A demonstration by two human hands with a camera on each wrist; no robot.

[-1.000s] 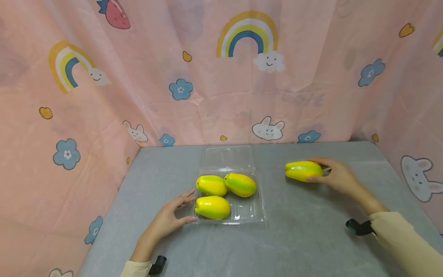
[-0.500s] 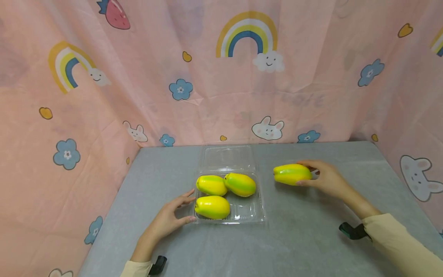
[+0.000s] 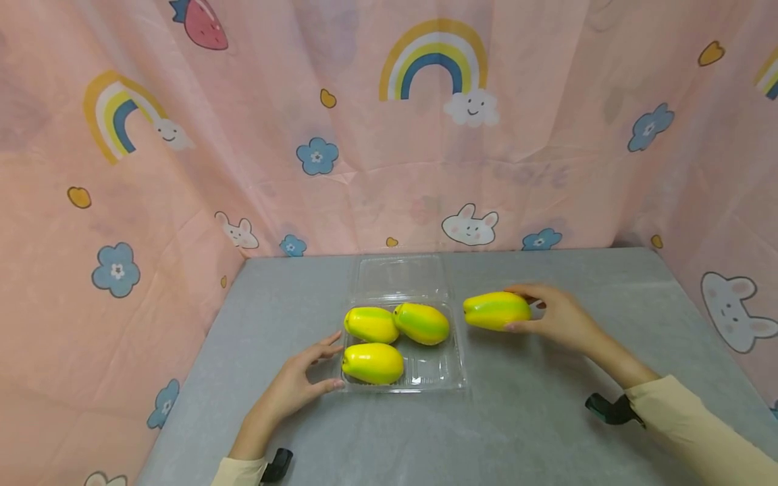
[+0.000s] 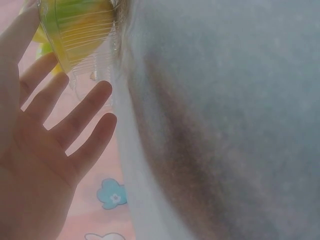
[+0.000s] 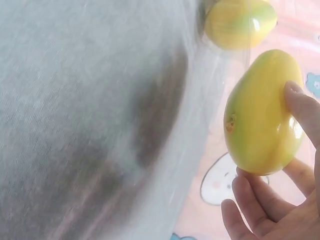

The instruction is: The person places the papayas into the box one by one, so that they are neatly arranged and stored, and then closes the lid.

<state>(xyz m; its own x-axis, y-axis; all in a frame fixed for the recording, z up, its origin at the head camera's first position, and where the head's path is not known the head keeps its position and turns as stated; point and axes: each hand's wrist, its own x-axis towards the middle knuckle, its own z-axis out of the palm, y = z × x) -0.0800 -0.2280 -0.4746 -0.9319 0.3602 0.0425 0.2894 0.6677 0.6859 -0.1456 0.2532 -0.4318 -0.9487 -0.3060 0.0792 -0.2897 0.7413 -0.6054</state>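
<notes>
My right hand (image 3: 556,316) holds a yellow-green papaya (image 3: 495,311) by its right end, just right of the clear plastic clamshell box (image 3: 434,374). In the right wrist view, the thumb lies on one side of this papaya (image 5: 265,115) and fingers on the other, and a shadow shows on the table. Inside the box lie three similar papayas: one at back left (image 3: 371,325), one at back right (image 3: 422,323), one at front left (image 3: 373,363). My left hand (image 3: 298,378) is at the box's left edge, fingers spread, thumb near the front corner.
The box's lid (image 3: 401,278) lies folded back behind it, flat on the grey table (image 3: 547,412). Inside the box, the front-right part shows bare plastic. A pink printed curtain (image 3: 389,169) surrounds the table's back and sides.
My right hand has carried the papaya leftward and slightly nearer, up to the box's right side. The left hand, the box and the papayas in it have stayed still.
</notes>
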